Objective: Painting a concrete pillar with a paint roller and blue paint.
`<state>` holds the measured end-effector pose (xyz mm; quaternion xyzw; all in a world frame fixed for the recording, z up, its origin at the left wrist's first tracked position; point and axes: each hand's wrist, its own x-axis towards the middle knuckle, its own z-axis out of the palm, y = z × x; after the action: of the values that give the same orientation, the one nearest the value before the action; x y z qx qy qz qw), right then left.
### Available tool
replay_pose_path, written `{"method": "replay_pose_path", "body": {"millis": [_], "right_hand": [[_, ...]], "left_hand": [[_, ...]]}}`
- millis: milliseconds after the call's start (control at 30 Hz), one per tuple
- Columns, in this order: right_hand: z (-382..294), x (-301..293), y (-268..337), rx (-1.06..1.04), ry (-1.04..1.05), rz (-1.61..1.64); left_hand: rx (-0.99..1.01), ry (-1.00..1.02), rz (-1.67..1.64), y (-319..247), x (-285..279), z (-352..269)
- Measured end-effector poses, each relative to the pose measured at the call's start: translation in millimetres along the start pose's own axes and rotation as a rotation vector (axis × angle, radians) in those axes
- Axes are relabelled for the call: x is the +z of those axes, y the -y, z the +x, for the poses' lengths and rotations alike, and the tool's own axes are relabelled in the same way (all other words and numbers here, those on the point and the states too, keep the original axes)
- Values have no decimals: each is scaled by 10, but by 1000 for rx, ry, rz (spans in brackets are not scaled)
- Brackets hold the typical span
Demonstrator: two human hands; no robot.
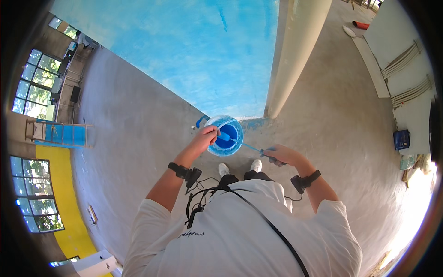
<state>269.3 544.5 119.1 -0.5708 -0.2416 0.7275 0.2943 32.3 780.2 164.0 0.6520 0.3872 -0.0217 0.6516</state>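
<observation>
A paint bucket (213,148) holding deep blue paint (232,132) is in front of me, its rim and walls smeared light blue. My left hand (207,135) grips the bucket handle (226,123) on the bucket's left side. With my right hand (277,155) I hold the dark grip of a paint roller (245,143); its thin blue rod reaches left over the rim. The small blue roller head (224,136) is over the bucket's opening near my left hand. Whether it touches the paint, I cannot tell.
A wall painted patchy light blue (193,52) rises just beyond the bucket. Next to it runs a pale vertical pipe (301,45). Far left are a ladder-like frame (59,133) and a yellow wall (64,194). A dark blue box (401,140) sits at right. Cables hang at my waist.
</observation>
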Motion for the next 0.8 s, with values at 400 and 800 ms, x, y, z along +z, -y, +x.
{"method": "replay_pose_path", "body": {"millis": [400, 800], "right_hand": [[-79, 234, -42, -81, -128, -114], [-163, 209, -78, -147, -220, -286]], "left_hand": [[49, -4, 27, -219, 67, 20], [54, -12, 87, -393, 139, -41]]}}
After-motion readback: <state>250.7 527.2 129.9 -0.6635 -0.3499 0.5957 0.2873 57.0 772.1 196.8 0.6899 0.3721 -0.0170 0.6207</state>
